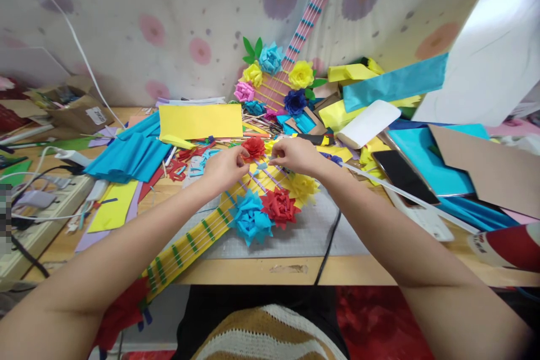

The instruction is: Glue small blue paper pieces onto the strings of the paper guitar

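A yellow paper guitar [196, 242] lies slantwise, its neck reaching past the table's front edge. Blue [252, 217] and red [282, 206] paper flowers sit on its body, with a yellow flower [302, 188] beside them. Farther up the body is another red paper flower [254, 147]. My left hand [225, 169] is at that flower's left side, fingers closed in a pinch near its petals. On the other side, my right hand [294, 156] is pinched too, above the guitar body. Whatever either pinch holds is too small or hidden to make out.
A pink paper guitar [270, 87] leans against the wall behind. Around me lie blue crepe paper [130, 152], a yellow sheet [200, 121], a phone [405, 176], a white box [369, 124] and cardboard [485, 163]. A power strip [54, 219] with cables occupies the left.
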A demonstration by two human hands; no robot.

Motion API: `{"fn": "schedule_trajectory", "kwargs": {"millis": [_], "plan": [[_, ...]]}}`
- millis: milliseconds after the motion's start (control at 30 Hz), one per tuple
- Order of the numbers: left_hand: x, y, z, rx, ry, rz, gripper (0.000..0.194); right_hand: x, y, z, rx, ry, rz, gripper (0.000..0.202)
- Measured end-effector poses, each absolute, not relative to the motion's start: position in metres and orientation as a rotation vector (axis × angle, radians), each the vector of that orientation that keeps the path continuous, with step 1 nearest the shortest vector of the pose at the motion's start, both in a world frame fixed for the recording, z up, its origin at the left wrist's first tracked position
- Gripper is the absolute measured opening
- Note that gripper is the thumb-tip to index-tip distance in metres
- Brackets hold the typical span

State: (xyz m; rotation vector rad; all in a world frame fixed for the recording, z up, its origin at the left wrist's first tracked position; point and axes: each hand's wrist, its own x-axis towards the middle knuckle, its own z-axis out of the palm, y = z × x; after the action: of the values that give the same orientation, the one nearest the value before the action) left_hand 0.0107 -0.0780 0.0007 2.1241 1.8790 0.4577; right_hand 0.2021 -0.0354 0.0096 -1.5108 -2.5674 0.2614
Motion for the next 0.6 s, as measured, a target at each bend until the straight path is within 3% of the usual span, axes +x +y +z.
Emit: {"fn": "schedule_trajectory", "kwargs": {"millis": [133, 467, 600], "plan": [[0.014, -0.076, -0.002, 2.201, 1.846, 0.456, 0.028, 0.2, -0.038, 0.004, -1.504, -2.677, 0.104, 0.019], [0.022, -0.065, -0.011, 2.029, 1.534, 0.672, 0.023, 0.191, -0.036, -0.002, -1.402, -2.659, 0.282, 0.023], [0.024, -0.063, -0.012, 1.785, 1.571, 0.659, 0.018, 0.189, -0.037, -0.003, -1.383, -2.672, 0.179, 0.022]]}}
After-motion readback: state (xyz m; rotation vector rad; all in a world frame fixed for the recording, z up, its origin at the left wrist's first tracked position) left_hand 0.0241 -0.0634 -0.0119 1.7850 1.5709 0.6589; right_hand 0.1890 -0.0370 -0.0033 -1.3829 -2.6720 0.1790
